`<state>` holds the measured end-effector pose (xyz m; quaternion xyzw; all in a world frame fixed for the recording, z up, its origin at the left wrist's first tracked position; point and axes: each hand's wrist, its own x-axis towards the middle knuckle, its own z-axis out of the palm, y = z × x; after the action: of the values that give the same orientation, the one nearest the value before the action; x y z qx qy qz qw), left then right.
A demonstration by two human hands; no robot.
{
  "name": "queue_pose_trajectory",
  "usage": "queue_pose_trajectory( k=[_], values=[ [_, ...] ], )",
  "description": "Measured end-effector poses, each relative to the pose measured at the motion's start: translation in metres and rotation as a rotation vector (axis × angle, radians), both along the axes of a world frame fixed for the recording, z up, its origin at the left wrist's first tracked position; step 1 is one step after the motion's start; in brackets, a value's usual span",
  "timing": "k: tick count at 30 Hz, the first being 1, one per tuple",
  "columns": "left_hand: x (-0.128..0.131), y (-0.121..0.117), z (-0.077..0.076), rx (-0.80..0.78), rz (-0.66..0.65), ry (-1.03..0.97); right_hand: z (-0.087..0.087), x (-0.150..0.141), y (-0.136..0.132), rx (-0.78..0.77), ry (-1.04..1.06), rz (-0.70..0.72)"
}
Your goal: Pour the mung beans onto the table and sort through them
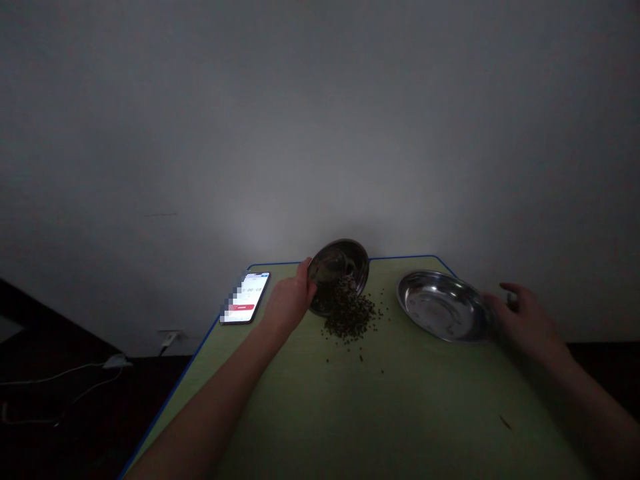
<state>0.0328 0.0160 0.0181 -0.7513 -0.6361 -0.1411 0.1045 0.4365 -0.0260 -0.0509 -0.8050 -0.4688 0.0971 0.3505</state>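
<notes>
In the head view, the left hand [293, 291] pinches a tilted bowl [339, 267] over dark grains [350, 317]; the right, fingers spread, is at the metal dish [444, 307].

The lit black-edged phone [246, 299] is partly pixelated; the green blue-edged table [350, 413] is cut off below; both forearms are cropped.

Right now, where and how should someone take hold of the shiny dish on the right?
I'd hold the dish by its right rim, coming from the right, thumb inside, fingers outside: it is shallow with a raised edge, and the right hand is at that side.
</notes>
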Motion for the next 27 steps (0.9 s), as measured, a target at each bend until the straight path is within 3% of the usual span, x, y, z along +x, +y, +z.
queue_pose_trajectory(
  k=[8, 16, 27],
  values=[
    [-0.0011, -0.0001, -0.0007, 0.016, 0.004, 0.021, 0.0029, 0.006, -0.0043, -0.018, 0.03, -0.105],
    [0.0024, -0.0009, 0.0025, 0.004, 0.0, 0.055, -0.0054, 0.0089, -0.0052, -0.026, 0.045, -0.09],
    [-0.0006, 0.0014, -0.0016, 0.038, 0.0, 0.068, 0.0007, 0.0048, -0.0101, -0.036, 0.039, -0.052]
  ],
)
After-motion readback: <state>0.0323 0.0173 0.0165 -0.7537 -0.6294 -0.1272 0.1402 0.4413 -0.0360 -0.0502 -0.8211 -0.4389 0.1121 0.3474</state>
